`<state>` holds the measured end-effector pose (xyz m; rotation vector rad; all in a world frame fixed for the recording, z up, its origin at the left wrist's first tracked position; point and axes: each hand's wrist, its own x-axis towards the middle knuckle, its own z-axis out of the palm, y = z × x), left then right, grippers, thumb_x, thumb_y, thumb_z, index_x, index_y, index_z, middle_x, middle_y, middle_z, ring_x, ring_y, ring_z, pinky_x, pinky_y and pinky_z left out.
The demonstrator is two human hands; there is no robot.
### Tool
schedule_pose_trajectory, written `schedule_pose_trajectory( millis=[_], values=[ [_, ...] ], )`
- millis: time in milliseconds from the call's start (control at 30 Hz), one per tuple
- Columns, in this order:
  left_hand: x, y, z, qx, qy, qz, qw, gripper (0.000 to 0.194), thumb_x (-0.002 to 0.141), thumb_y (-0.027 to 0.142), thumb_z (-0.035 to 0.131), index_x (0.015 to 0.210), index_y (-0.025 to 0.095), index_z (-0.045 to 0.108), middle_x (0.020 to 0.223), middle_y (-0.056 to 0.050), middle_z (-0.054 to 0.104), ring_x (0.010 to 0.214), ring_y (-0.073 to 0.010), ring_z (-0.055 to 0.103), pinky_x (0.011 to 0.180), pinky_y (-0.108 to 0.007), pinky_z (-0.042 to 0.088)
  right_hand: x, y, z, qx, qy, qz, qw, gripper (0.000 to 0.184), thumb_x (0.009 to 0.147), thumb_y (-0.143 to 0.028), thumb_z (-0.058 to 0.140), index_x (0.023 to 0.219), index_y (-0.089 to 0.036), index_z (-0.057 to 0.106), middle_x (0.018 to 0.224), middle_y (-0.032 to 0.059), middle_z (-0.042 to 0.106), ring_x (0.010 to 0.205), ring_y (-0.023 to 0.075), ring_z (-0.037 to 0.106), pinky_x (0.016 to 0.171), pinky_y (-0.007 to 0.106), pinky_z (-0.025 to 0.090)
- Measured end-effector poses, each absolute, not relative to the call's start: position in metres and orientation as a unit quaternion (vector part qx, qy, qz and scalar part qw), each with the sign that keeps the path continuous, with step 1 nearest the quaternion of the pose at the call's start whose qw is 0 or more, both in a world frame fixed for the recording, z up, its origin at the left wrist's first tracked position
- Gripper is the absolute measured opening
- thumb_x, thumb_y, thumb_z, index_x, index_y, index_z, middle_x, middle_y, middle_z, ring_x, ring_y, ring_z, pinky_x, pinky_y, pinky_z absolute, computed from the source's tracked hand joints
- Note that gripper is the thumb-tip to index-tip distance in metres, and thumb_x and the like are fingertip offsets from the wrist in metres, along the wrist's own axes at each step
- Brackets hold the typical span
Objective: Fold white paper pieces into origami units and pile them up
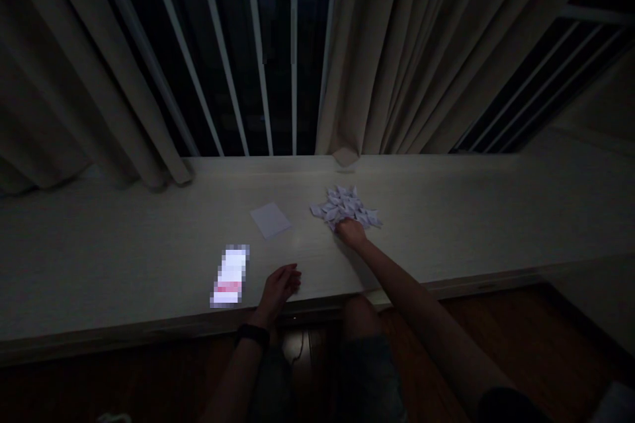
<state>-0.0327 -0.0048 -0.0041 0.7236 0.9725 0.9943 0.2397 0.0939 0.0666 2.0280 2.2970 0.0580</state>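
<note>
A heap of small folded white paper pieces (pixel 347 206) lies on the pale window ledge (pixel 446 211). My right hand (pixel 351 233) reaches out to the heap's near edge and touches it, fingers curled among the pieces. My left hand (pixel 280 287) rests on the ledge near its front edge, fingers loosely bent, holding nothing. A black band circles my left wrist. A single flat white paper sheet (pixel 270 219) lies between the hands, left of the heap.
A lit, blurred phone screen (pixel 229 275) lies on the ledge left of my left hand. Curtains (pixel 411 53) hang at both sides of a dark barred window (pixel 248 59). My knees and a wooden floor (pixel 520 330) show below the ledge. The room is dim.
</note>
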Motion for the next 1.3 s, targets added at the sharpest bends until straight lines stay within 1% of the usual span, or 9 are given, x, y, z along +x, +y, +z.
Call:
schedule_pose_trajectory(
  millis=[300,533,733,800,867,967,1067,1167,1300],
  values=[
    [-0.031,-0.003,-0.004,0.307,0.433,0.455,0.715,0.048,0.069,0.042,0.074,0.104,0.011,0.063,0.09,-0.011,0.067,0.069,-0.0131,0.062,0.063,-0.026,0.049,0.249,0.102,0.061,0.684,0.729,0.028,0.02,0.027,0.088,-0.019,0.045,0.1,-0.014,0.069,0.104,0.0149,0.067,0.1,0.0227,0.06,0.082,0.028,0.042],
    [-0.031,-0.006,0.0,0.308,0.432,0.458,0.713,0.043,0.068,0.037,0.075,0.101,0.012,0.064,0.089,-0.01,0.067,0.071,-0.0128,0.063,0.066,-0.026,0.05,0.249,0.059,0.036,0.751,0.626,0.035,-0.207,0.033,0.094,-0.032,0.039,0.106,-0.019,0.066,0.103,0.0085,0.069,0.091,0.0184,0.063,0.076,0.024,0.04],
    [-0.026,-0.002,-0.001,0.399,0.47,0.412,0.671,0.042,0.067,0.038,0.074,0.097,0.011,0.063,0.081,-0.009,0.068,0.068,-0.0159,0.064,0.064,-0.029,0.052,0.209,-0.003,-0.009,0.729,0.622,-0.062,-0.279,0.028,0.091,-0.032,0.044,0.095,-0.022,0.069,0.093,0.0037,0.072,0.082,0.0153,0.064,0.072,0.022,0.04],
    [-0.026,0.007,0.001,0.488,0.493,0.365,0.621,0.039,0.071,0.041,0.068,0.095,0.011,0.063,0.07,-0.007,0.067,0.06,-0.0172,0.063,0.058,-0.03,0.051,0.2,-0.011,-0.015,0.736,0.61,-0.072,-0.284,0.026,0.09,-0.032,0.045,0.092,-0.023,0.069,0.089,0.0026,0.071,0.079,0.0149,0.064,0.07,0.022,0.039],
    [-0.029,0.023,0.008,0.592,0.539,0.331,0.5,0.033,0.078,0.041,0.059,0.093,0.012,0.064,0.069,-0.007,0.067,0.06,-0.0186,0.062,0.059,-0.032,0.05,0.195,-0.014,-0.016,0.736,0.607,-0.067,-0.291,0.025,0.09,-0.031,0.045,0.091,-0.022,0.068,0.088,0.0026,0.071,0.078,0.0144,0.063,0.071,0.021,0.039],
    [-0.04,0.056,0.024,0.713,0.588,0.308,0.227,0.03,0.084,0.036,0.05,0.097,0.016,0.067,0.099,-0.011,0.069,0.09,-0.0239,0.063,0.081,-0.037,0.048,0.192,-0.014,-0.015,0.734,0.614,-0.048,-0.287,0.024,0.09,-0.027,0.044,0.091,-0.02,0.067,0.088,0.0039,0.069,0.079,0.0143,0.062,0.072,0.022,0.037],
    [-0.052,0.095,0.038,0.788,0.562,0.241,0.07,0.038,0.086,0.036,0.049,0.115,0.015,0.061,0.125,-0.014,0.058,0.114,-0.0272,0.053,0.099,-0.04,0.038,0.191,-0.014,-0.013,0.733,0.623,-0.037,-0.272,0.025,0.091,-0.025,0.042,0.089,-0.02,0.066,0.086,0.005,0.068,0.079,0.0148,0.06,0.073,0.022,0.036],
    [-0.06,0.129,0.042,0.81,0.569,0.14,0.009,0.057,0.079,0.043,0.061,0.125,0.012,0.053,0.141,-0.018,0.042,0.13,-0.0335,0.037,0.106,-0.043,0.029,0.19,-0.014,-0.012,0.732,0.629,-0.037,-0.26,0.026,0.092,-0.023,0.04,0.089,-0.019,0.065,0.084,0.0056,0.068,0.079,0.0152,0.06,0.073,0.022,0.036],
    [-0.066,0.149,0.04,0.809,0.584,0.052,0.036,0.05,0.084,0.044,0.055,0.123,0.012,0.054,0.137,-0.021,0.047,0.122,-0.0306,0.047,0.099,-0.039,0.035,0.19,-0.014,-0.011,0.739,0.624,-0.037,-0.252,0.026,0.092,-0.024,0.039,0.091,-0.019,0.065,0.085,0.0064,0.068,0.079,0.016,0.06,0.072,0.023,0.037]
  ],
)
